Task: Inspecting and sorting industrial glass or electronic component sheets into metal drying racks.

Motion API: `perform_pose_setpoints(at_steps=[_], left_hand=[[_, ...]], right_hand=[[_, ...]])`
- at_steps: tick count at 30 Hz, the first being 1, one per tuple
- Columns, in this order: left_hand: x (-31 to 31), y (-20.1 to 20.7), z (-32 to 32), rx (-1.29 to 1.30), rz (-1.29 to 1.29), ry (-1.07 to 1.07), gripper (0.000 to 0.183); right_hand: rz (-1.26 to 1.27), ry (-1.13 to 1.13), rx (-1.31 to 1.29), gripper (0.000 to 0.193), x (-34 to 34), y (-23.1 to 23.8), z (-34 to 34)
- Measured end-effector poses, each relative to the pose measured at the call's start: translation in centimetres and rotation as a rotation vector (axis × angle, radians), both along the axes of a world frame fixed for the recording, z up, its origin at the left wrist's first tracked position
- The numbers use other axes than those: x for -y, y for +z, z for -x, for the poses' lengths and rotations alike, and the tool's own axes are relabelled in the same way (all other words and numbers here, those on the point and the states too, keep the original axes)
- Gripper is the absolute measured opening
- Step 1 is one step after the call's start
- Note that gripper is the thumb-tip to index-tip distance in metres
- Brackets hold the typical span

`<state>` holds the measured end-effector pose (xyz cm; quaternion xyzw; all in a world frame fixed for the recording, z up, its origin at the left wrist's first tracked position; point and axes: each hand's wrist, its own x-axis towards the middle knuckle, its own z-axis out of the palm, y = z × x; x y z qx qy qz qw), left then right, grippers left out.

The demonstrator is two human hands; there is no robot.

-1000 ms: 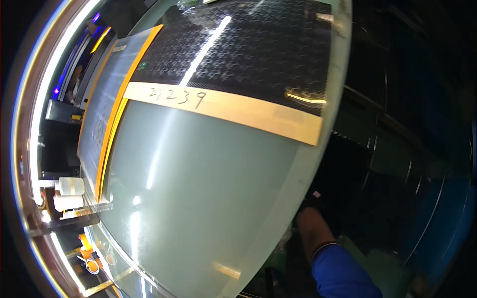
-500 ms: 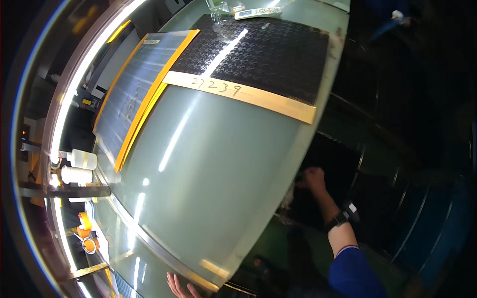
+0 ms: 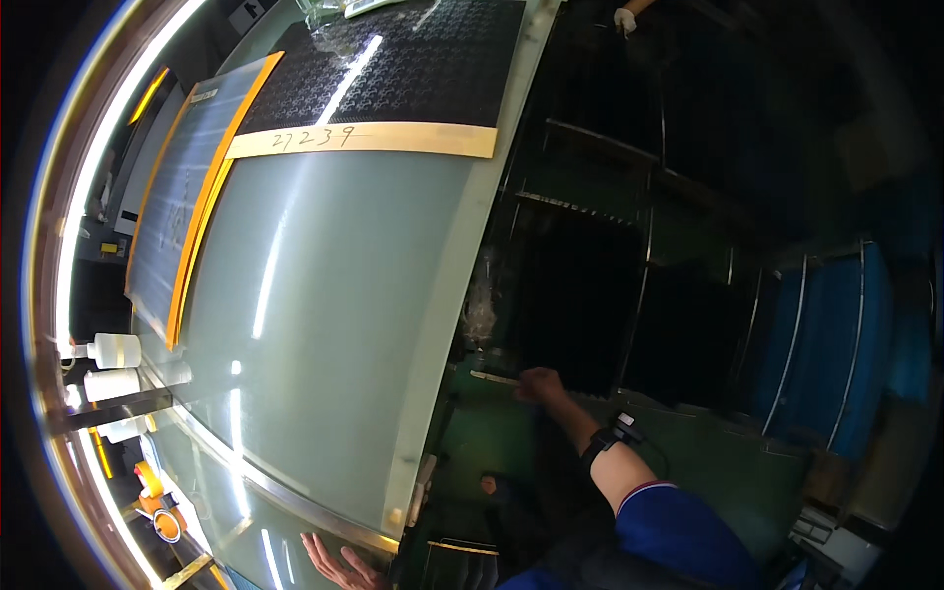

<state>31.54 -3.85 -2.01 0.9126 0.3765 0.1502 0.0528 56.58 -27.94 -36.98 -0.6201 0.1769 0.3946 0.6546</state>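
My left hand (image 3: 339, 563) is at the bottom edge, fingers stretched and slightly apart, over the near end of the glass-topped table (image 3: 324, 295), by its metal edge strip. My right hand (image 3: 542, 384) is off the table's right side, low in the dark. Its fingers look curled, at the near edge of a black sheet (image 3: 575, 295) that seems to lie on a rack. A thin pale bar (image 3: 492, 377) runs up to that hand. Whatever its fingers hold, if anything, is hidden. A dark band with a small device (image 3: 612, 438) is strapped around my right forearm.
On the table are a black patterned sheet (image 3: 423, 69) with a pale marked strip (image 3: 393, 141) and an orange-edged bluish panel (image 3: 182, 197). White bottles (image 3: 115, 350) and orange tape (image 3: 149, 480) sit left. Blue racked sheets (image 3: 816, 344) stand right; another person's gloved hand (image 3: 625, 20) is far off.
The view has swung right, so the table sits further left and more racks show. My right hand has come to the black sheet's near edge. My left hand stays by the table's near end.
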Motion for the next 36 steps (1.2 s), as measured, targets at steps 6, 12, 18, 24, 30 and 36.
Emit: perform_pose_setpoints(at_steps=[6, 12, 18, 24, 30, 36], left_hand=[[-0.1, -1.7, 0.0, 0.015, 0.029, 0.022, 0.047], [-0.5, -1.1, 0.0, -0.015, 0.005, -0.017, 0.047], [-0.7, -2.2, 1.2, -0.042, 0.007, -0.003, 0.045], [-0.3, -1.8, -0.3, -0.07, 0.012, 0.001, 0.046], [0.3, -1.0, -1.4, -0.022, -0.009, -0.03, 0.046], [-0.3, -1.8, 0.0, 0.065, 0.031, -0.099, 0.049]], right_hand=[[0.619, -0.08, 0.488, 0.026, -7.3, -2.7, -7.9], [0.933, -0.202, 0.474, 0.022, -12.7, 0.8, -12.2], [1.059, 0.305, 0.374, 0.027, -10.6, -4.5, -15.4], [0.877, 0.389, 0.41, 0.019, -8.4, -5.0, -18.2], [0.8, 0.381, 0.616, 0.028, -6.6, 6.7, -18.6], [0.806, 0.148, 0.636, 0.03, 1.3, 17.9, -13.5]])
